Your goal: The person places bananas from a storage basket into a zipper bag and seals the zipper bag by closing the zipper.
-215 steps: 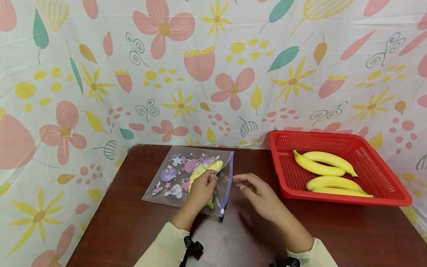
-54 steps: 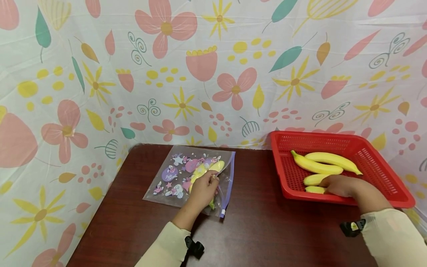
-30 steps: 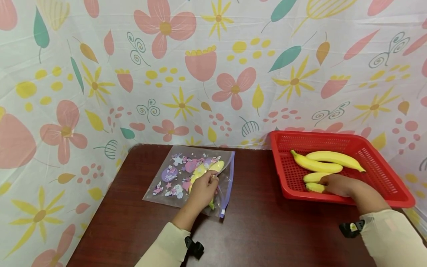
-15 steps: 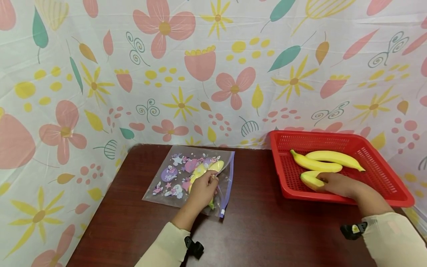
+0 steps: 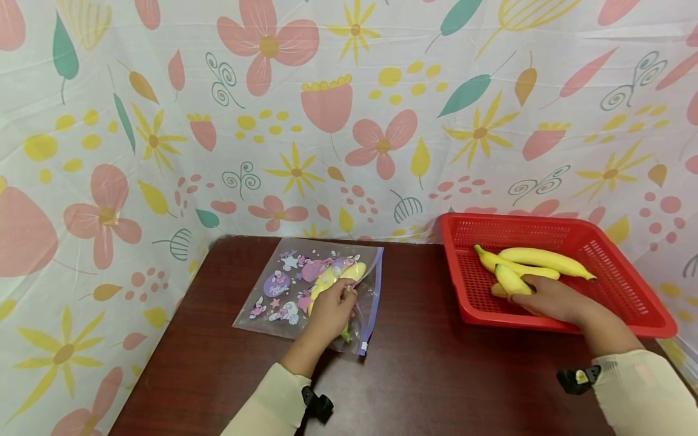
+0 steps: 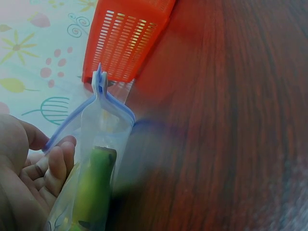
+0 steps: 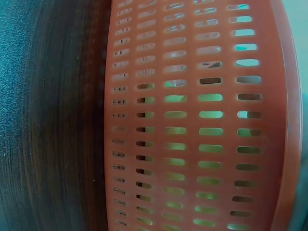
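Observation:
On the table lies a clear zip bag (image 5: 257,290) with pink and purple prints and a purple zip edge along its right side. My left hand (image 5: 329,306) pinches the bag's upper sheet near that opening. Inside the bag is a banana (image 5: 357,270); the left wrist view shows its green stem end (image 6: 96,185) close to the mouth. My right hand (image 5: 556,301) reaches into the red basket (image 5: 455,275) and grips a banana (image 5: 509,280), tilted with its tip pointing up and away. The basket's side hides this hand in the right wrist view.
Two more bananas (image 5: 551,260) lie toward the back of the basket, and part of another yellow banana (image 5: 497,290) shows beneath the gripped one. The dark brown table (image 5: 403,375) extends between bag and basket. A flowered cloth (image 5: 349,121) hangs behind.
My right hand has gone from beside the bag's mouth into the basket. There it has turned a front banana, raising its tip. My left hand and the bag have stayed put.

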Action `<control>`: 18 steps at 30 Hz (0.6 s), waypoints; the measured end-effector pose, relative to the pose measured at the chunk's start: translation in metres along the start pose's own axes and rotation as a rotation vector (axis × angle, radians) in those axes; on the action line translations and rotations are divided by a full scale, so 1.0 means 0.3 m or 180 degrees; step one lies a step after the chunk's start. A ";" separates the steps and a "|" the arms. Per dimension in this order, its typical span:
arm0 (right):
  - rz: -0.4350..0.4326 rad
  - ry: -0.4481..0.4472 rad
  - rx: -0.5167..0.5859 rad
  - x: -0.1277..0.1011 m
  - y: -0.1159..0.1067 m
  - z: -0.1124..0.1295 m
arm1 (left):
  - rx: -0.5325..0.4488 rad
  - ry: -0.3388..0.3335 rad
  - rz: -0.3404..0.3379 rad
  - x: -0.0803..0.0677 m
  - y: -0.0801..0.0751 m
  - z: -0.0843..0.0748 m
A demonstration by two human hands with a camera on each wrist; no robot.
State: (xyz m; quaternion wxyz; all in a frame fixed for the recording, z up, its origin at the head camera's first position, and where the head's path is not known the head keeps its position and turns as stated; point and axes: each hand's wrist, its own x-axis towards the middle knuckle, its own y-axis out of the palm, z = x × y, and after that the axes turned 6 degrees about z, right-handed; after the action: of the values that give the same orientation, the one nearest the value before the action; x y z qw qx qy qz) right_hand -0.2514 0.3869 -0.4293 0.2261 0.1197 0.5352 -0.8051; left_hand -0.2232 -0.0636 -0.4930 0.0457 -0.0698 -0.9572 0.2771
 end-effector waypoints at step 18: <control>-0.0609 -0.0059 0.0032 -0.002 0.003 0.004 | 0.0055 0.0043 -0.0046 0.002 0.004 0.001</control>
State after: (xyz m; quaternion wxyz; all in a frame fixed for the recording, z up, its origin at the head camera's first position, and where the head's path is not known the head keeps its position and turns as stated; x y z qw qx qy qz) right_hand -0.2506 0.3856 -0.4294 0.1525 0.0617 0.5380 -0.8267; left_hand -0.2238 -0.0627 -0.4937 0.0547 -0.0643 -0.9549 0.2846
